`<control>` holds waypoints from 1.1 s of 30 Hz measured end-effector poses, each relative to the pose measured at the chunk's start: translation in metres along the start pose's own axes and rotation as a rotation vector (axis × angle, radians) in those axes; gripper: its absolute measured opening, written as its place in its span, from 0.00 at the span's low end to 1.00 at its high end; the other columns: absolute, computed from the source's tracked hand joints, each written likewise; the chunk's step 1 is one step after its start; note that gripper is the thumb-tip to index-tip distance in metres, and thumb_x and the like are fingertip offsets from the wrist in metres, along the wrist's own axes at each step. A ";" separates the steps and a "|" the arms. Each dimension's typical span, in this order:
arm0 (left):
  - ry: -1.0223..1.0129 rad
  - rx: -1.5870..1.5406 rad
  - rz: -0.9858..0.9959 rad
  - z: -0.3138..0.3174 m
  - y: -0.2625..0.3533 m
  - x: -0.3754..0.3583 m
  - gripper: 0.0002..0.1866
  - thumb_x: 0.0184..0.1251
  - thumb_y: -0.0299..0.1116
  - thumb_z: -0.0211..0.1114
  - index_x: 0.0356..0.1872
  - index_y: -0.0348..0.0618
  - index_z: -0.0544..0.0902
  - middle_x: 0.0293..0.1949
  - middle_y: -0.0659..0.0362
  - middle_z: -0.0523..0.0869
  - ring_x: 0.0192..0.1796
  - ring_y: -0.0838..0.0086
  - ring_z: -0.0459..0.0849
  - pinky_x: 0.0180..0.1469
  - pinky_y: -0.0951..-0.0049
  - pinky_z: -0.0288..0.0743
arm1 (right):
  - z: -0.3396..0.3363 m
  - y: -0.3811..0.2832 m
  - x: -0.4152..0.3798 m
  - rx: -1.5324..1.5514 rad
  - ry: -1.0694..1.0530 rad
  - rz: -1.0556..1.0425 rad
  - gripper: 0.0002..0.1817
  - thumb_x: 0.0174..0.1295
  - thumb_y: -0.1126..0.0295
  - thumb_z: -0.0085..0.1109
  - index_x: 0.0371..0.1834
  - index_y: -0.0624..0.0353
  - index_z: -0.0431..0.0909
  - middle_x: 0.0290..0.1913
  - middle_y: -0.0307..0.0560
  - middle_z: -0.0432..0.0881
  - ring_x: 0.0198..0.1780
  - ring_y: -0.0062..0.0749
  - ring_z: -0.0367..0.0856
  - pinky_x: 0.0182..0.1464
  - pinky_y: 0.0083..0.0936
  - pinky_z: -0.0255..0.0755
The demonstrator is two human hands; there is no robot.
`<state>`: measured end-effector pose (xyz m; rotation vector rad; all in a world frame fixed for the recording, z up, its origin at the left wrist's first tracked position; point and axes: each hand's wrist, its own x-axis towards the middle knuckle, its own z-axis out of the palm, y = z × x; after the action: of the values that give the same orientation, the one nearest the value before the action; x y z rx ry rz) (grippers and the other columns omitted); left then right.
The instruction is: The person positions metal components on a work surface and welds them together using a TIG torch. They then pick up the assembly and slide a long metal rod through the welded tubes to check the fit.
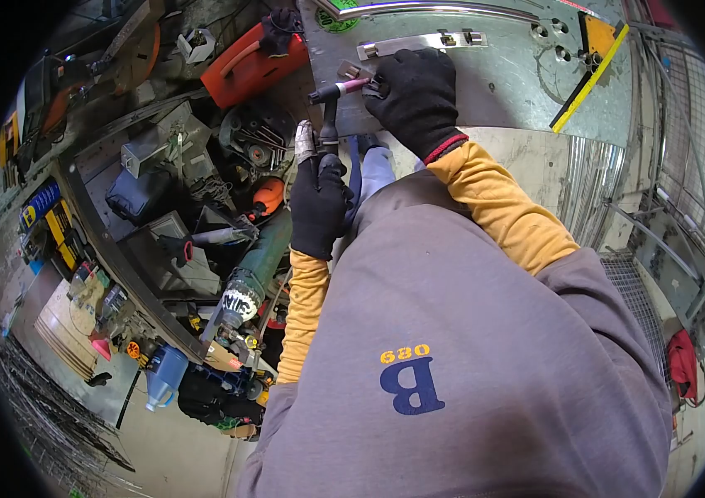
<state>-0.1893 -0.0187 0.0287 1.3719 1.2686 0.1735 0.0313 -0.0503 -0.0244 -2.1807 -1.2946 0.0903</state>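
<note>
My left hand (319,203), in a black glove with a silver wrap on one finger, is closed around the handle of a TIG torch (330,124). The torch head lies sideways beyond the near table edge, its pink nozzle pointing right. At that nozzle, my right hand (419,95), in a black glove with a red cuff, pinches the tip with its fingers. Just behind the right hand, a flat metal strip (385,45) with small brackets lies on the metal table (502,87). A small metal piece (348,71) sits near the torch head.
A long metal tube (443,10) crosses the table's back. At right lie a yellow-and-black straightedge (589,79) and several metal rings (561,53). Leftward stand a red case (253,62), a green gas cylinder (263,261) and a crowded tool cart (132,270). Wire mesh (692,108) rises at right.
</note>
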 end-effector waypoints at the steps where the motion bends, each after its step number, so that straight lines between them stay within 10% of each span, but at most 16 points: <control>1: 0.000 0.000 0.000 0.000 -0.001 0.000 0.15 0.86 0.39 0.58 0.59 0.37 0.78 0.39 0.58 0.85 0.27 0.78 0.83 0.27 0.75 0.78 | 0.000 0.000 0.000 0.000 0.000 0.000 0.16 0.48 0.55 0.77 0.36 0.50 0.89 0.35 0.43 0.84 0.43 0.47 0.82 0.51 0.45 0.71; 16: -0.011 0.036 0.081 0.000 -0.002 0.001 0.24 0.86 0.37 0.58 0.76 0.39 0.70 0.39 0.59 0.83 0.26 0.80 0.80 0.27 0.75 0.77 | 0.000 0.000 0.000 -0.002 -0.007 -0.011 0.16 0.50 0.53 0.76 0.34 0.51 0.88 0.35 0.44 0.84 0.41 0.47 0.82 0.48 0.45 0.72; 25: 0.021 0.196 0.107 0.003 0.002 0.002 0.33 0.86 0.34 0.56 0.87 0.56 0.57 0.36 0.62 0.80 0.26 0.83 0.76 0.26 0.77 0.75 | 0.034 0.015 -0.018 -0.008 -0.056 0.033 0.29 0.64 0.45 0.69 0.57 0.56 0.75 0.48 0.57 0.76 0.42 0.52 0.83 0.42 0.51 0.74; 29: 0.015 0.256 0.134 -0.001 -0.019 0.007 0.33 0.85 0.33 0.57 0.86 0.48 0.57 0.36 0.63 0.81 0.26 0.82 0.78 0.27 0.76 0.76 | -0.007 0.000 0.003 -0.019 -0.005 -0.049 0.16 0.55 0.53 0.74 0.39 0.51 0.89 0.32 0.45 0.84 0.38 0.45 0.83 0.45 0.44 0.73; 31: 0.127 0.218 0.224 0.004 -0.015 0.004 0.29 0.81 0.30 0.59 0.79 0.38 0.68 0.43 0.45 0.91 0.34 0.50 0.88 0.36 0.60 0.79 | -0.003 -0.001 0.002 -0.006 -0.027 -0.018 0.15 0.51 0.56 0.75 0.37 0.50 0.89 0.33 0.44 0.84 0.40 0.46 0.83 0.49 0.45 0.72; 33: 0.140 0.069 0.169 0.002 -0.008 -0.008 0.31 0.80 0.27 0.59 0.81 0.39 0.66 0.41 0.49 0.90 0.31 0.60 0.86 0.34 0.65 0.78 | 0.005 0.004 0.001 -0.014 0.011 -0.028 0.14 0.51 0.56 0.76 0.35 0.51 0.88 0.32 0.44 0.83 0.39 0.46 0.83 0.47 0.45 0.72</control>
<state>-0.1959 -0.0279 0.0265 1.5494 1.2834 0.3506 0.0337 -0.0484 -0.0299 -2.1710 -1.3232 0.0587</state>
